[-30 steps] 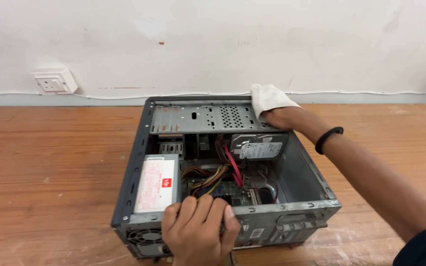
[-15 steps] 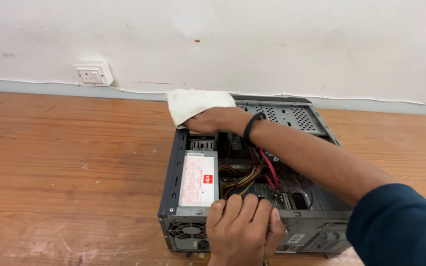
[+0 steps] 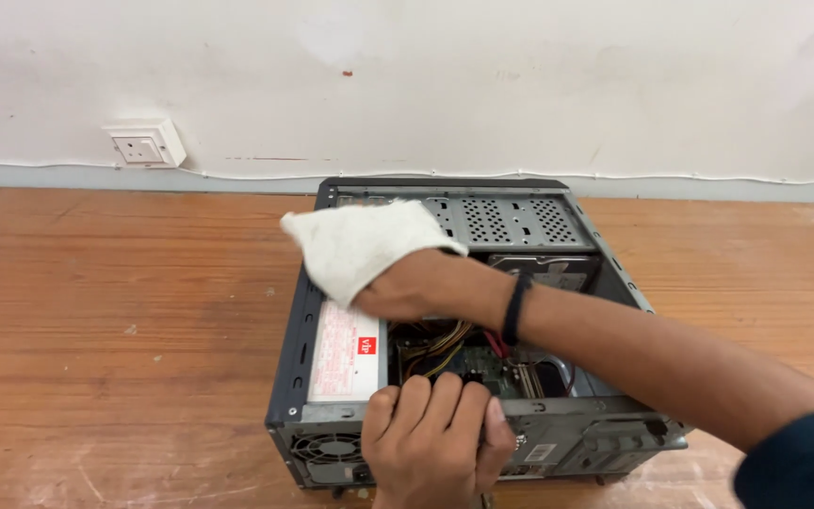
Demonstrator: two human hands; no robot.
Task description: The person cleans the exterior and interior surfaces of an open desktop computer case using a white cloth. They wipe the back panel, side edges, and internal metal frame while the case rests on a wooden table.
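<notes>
Wiping with a white cloth (image 3: 362, 247) clamped in the right hand (image 3: 416, 287) over the open case (image 3: 296, 358), mid-surface, near its left wall. Left hand (image 3: 437, 443) gripping the near rim, fingers (image 3: 426, 405) curled together. Risk, likely: cloth snagging the loose cables (image 3: 440, 341), or lint shed on the board (image 3: 487, 368).

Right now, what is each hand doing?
Left hand: closed, gripping the computer case front edge.
Right hand: closed on white cloth.
</notes>
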